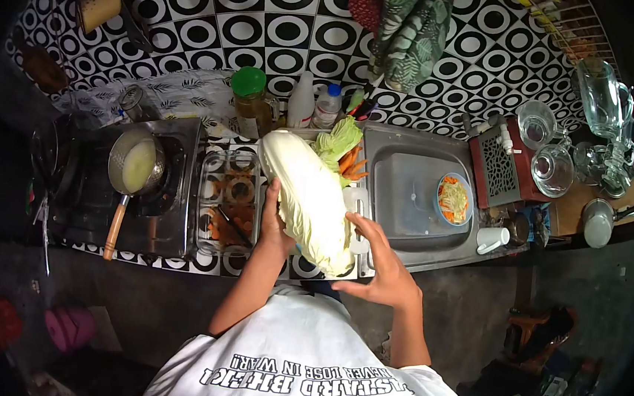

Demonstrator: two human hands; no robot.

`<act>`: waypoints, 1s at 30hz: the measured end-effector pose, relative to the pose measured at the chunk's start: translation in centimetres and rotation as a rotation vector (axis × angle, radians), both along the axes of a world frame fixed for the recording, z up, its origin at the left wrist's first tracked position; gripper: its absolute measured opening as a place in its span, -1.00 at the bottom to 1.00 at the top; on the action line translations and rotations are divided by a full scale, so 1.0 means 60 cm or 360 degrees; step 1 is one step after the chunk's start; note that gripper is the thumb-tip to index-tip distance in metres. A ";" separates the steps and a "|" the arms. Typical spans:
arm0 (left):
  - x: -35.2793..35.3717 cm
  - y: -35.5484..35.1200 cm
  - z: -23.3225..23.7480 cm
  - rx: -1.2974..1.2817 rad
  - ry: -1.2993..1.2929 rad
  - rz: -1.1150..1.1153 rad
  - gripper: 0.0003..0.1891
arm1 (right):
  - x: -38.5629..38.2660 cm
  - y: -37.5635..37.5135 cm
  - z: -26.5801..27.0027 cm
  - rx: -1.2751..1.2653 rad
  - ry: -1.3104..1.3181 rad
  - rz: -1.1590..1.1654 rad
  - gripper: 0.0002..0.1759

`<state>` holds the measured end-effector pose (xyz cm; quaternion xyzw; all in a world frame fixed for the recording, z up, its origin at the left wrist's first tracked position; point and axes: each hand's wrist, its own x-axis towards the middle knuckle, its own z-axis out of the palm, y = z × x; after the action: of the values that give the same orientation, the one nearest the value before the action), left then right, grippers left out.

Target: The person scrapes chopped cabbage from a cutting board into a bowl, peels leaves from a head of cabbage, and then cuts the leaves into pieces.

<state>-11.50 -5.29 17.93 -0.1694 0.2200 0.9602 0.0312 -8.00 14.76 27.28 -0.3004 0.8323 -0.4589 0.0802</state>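
Observation:
A large pale napa cabbage (306, 197) is held lengthwise over the counter, its base toward me. My left hand (273, 221) grips its left side. My right hand (378, 259) cups the base end from the right. Beyond the cabbage's far tip lie green leaves (340, 140) and carrot pieces (353, 165) on a board. A clear glass dish (229, 202) sits just left of the cabbage.
A saucepan of pale liquid (136, 165) stands on the stove at left. The steel sink (415, 194) at right holds a blue bowl of shredded vegetables (453, 199). Bottles (302, 101) and a green-lidded jar (249, 97) line the back wall. Glass pitchers (604, 101) stand far right.

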 end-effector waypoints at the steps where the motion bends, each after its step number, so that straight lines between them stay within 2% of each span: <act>1: 0.004 0.011 -0.015 0.0015 0.0008 0.0008 -0.15 | 0.003 0.015 -0.006 -0.0069 -0.0093 0.0047 0.12; 4: 0.021 0.042 -0.051 -0.0043 0.0149 -0.0086 -0.17 | -0.009 0.060 -0.029 -0.0272 -0.0133 0.0040 0.10; 6: 0.032 0.066 -0.054 -0.0039 0.0186 -0.0124 -0.16 | -0.023 0.065 -0.026 -0.0222 -0.0130 -0.0034 0.08; 8: 0.041 0.100 -0.037 -0.0596 0.0346 0.0160 -0.12 | -0.037 0.053 -0.022 -0.0158 -0.0167 -0.0190 0.10; 9: 0.046 0.113 -0.033 -0.0698 0.0374 0.0177 -0.10 | -0.042 0.046 -0.015 -0.0087 -0.0186 -0.0165 0.11; 10: 0.051 0.126 -0.034 -0.0713 0.0382 0.0178 -0.10 | -0.048 0.042 -0.029 0.0057 0.0072 -0.0123 0.10; 13: 0.059 0.157 -0.037 -0.0828 0.0470 0.0381 -0.16 | -0.044 0.042 -0.030 0.0183 0.0262 -0.0195 0.06; 15: 0.063 0.166 -0.037 -0.0880 0.0459 0.0368 -0.15 | -0.035 0.055 -0.034 0.0154 0.0054 -0.0248 0.00; 19: 0.072 0.181 -0.041 -0.1056 0.0431 0.0303 -0.09 | -0.016 0.089 -0.056 0.0062 0.0083 -0.0207 -0.08; 21: 0.080 0.194 -0.048 -0.1140 0.0396 0.0282 -0.07 | -0.009 0.104 -0.059 0.0010 -0.0032 -0.0181 -0.15; 28: 0.092 0.223 -0.046 -0.1345 0.0477 0.0379 -0.08 | 0.001 0.141 -0.078 -0.0006 -0.0111 -0.0119 -0.19; 30: 0.092 0.220 -0.043 -0.1555 0.0572 0.0370 -0.07 | 0.000 0.147 -0.083 -0.0059 -0.0088 -0.0127 -0.19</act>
<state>-5.97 7.89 15.37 -0.0204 0.6231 0.7569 -0.1960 -8.01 23.59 22.28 -0.2557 0.8324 -0.4853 0.0793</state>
